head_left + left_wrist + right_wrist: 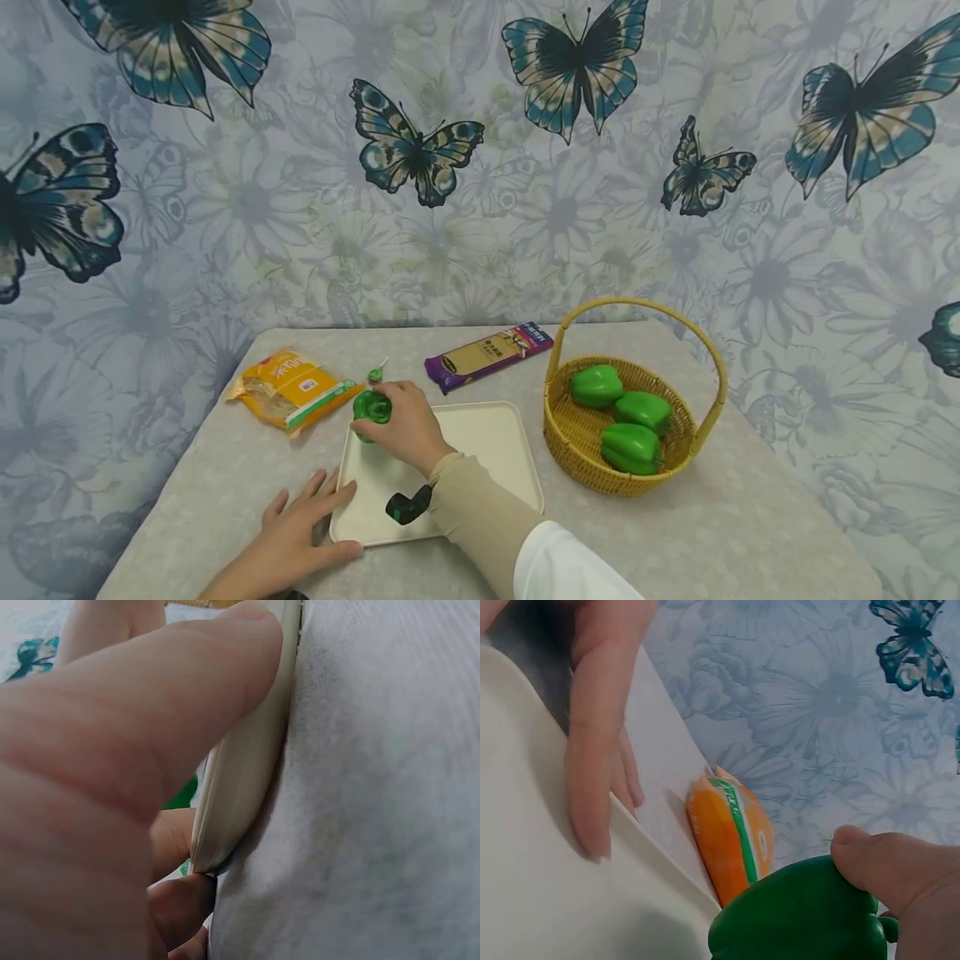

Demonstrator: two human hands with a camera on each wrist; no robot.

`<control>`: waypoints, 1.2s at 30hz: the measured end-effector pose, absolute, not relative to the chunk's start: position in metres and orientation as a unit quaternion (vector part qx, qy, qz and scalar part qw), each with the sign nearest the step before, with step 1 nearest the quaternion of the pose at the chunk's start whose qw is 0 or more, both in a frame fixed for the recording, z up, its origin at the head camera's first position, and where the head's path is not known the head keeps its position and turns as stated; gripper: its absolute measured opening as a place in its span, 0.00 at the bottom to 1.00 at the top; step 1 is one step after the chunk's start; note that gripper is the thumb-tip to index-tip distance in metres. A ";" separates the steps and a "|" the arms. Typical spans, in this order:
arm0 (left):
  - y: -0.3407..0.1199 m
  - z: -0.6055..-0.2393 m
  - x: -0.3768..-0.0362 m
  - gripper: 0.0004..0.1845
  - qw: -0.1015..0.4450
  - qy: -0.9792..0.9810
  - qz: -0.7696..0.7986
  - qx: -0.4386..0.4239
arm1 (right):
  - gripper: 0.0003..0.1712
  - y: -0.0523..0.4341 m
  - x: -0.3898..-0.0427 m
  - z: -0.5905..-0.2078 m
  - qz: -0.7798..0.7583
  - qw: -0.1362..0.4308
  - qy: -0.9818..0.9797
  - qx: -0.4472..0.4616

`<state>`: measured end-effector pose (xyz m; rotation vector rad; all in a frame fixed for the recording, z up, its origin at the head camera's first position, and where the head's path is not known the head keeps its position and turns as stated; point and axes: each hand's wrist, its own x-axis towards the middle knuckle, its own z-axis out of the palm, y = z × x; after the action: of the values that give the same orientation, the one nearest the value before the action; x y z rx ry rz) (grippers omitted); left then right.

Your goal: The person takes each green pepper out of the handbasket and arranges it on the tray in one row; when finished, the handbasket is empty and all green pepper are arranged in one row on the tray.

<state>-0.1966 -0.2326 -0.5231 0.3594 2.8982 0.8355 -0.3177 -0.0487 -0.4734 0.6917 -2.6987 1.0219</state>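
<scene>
Count: four green peppers in view. Three are lying in the wicker basket, to the right of the tray; one green pepper is sitting at the tray's far-left corner. One tray, one basket, one orange packet lying beyond the tray's far-left corner, one purple packet lying behind the tray's far edge, its long axis running up to the right toward the basket handle.

Right hand is reaching over the tray with fingers curled around the green pepper, thumb pressing its side in the right wrist view. The pepper is squat; its long axis and the way its stem is pointing cannot be told, since the hand is covering its top. Whether it is resting on the tray or being held just above it cannot be told either.

Left hand is lying at the tray's near-left corner, fingers spread flat on the table, thumb touching the tray's front edge. In the left wrist view the thumb is pressing against the tray's rim. Nothing is being gripped by this hand.

A small dark device is sitting at the right wrist, over the tray's near part.
</scene>
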 end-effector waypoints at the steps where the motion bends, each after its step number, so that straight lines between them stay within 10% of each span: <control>1: -0.233 -0.523 -0.196 0.47 0.049 0.953 0.274 0.120 | 0.38 -0.052 -0.317 -0.473 0.339 0.083 -0.908 0.232; 36: -0.232 -0.525 -0.201 0.48 0.069 0.955 0.265 0.113 | 0.42 -0.010 -0.314 -0.452 0.352 0.058 -0.897 0.262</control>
<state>-0.2007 -0.2318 -0.5250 0.3418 2.8762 0.7984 -0.3138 -0.0100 -0.4524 0.7943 -2.7188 1.0656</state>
